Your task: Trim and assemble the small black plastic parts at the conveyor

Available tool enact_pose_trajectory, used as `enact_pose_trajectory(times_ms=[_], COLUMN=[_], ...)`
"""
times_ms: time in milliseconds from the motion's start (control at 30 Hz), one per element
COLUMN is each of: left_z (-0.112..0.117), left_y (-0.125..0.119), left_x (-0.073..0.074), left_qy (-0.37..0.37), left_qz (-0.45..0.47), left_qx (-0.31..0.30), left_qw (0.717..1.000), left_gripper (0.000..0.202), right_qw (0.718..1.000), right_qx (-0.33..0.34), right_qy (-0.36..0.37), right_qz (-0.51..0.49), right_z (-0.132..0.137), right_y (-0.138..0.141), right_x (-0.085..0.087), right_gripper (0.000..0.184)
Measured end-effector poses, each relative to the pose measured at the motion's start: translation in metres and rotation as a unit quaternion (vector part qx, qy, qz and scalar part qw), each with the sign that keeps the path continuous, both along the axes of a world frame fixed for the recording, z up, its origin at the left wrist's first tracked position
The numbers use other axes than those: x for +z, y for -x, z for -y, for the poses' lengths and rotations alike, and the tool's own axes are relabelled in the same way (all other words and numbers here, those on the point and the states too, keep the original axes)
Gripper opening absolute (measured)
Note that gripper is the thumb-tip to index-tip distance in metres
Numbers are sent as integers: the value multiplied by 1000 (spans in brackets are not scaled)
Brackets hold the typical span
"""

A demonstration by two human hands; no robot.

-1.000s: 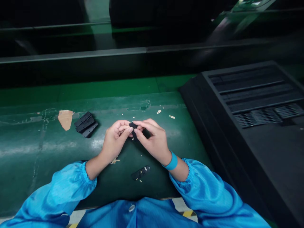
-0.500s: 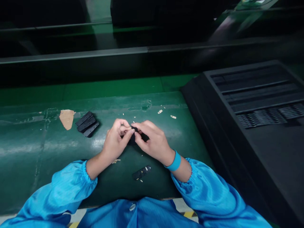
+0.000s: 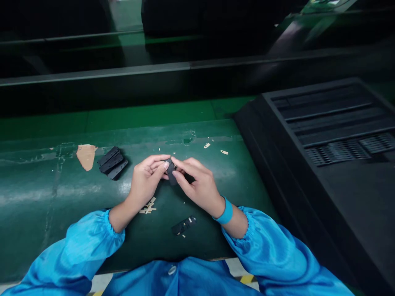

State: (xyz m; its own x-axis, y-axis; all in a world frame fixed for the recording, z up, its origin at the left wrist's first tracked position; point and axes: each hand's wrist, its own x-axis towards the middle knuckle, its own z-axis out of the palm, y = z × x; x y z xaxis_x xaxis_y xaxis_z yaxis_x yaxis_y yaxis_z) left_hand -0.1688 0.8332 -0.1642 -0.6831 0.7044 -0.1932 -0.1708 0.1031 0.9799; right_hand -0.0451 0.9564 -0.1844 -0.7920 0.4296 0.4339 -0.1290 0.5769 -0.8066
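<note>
My left hand [image 3: 145, 181] and my right hand [image 3: 197, 183] meet over the green belt [image 3: 46, 189], both pinching one small black part [image 3: 171, 167] between fingertips and thumbs. Most of the part is hidden by my fingers. A second small black part [image 3: 184, 225] with a light patch lies on the belt near my body, below my right wrist. A stack of flat black strips [image 3: 112, 162] rests to the left of my left hand. Pale peeled scraps [image 3: 148, 206] lie under my left wrist. My sleeves are blue, and a blue band circles my right wrist.
A big black plastic housing [image 3: 327, 156] with slotted vents fills the right side, its edge close to my right arm. A tan patch [image 3: 86, 155] marks the belt beside the strips. Small pale scraps [image 3: 224, 152] dot the belt farther back. A dark rail runs behind.
My hands stay together on the small black part, with the fingers shifting their pinch slightly. More pale scraps show beneath my left wrist as the hand lifts a little.
</note>
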Motion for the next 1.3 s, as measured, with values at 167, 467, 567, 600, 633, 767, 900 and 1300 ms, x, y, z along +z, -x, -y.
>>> enact_pose_trajectory(times_ms=[167, 467, 567, 600, 633, 767, 900, 1300], left_z=[3, 7, 5, 5, 5, 6, 10, 9], left_y=[-1, -10, -8, -7, -7, -7, -8, -2], left_x=[-2, -2, -3, -4, -4, -4, -8, -9], left_qy=[45, 53, 37, 34, 33, 62, 74, 64], left_qz=[-67, -194, -128, -117, -114, -175, -323, -443], left_qx=[-18, -89, -90, -87, -84, -91, -106, -83], left_qw=[997, 976, 987, 989, 989, 978, 937, 890], left_gripper=[32, 15, 21, 22, 23, 21, 22, 19], right_qw=[997, 962, 931, 932, 938, 973, 992, 972], right_qx=[-64, 6, 33, 24, 10, -35, -52, -29], right_qy=[38, 250, 344, 341, 325, 193, 37, 194], right_qz=[27, 109, 120, 120, 121, 123, 111, 127], right_z=[-3, -15, -18, -19, -19, -15, -11, -17], right_y=[-1, 1, 3, 4, 4, 1, -3, 1], right_x=[8, 8, 4, 3, 3, 8, 13, 8], right_gripper=[13, 24, 34, 35, 34, 24, 15, 11])
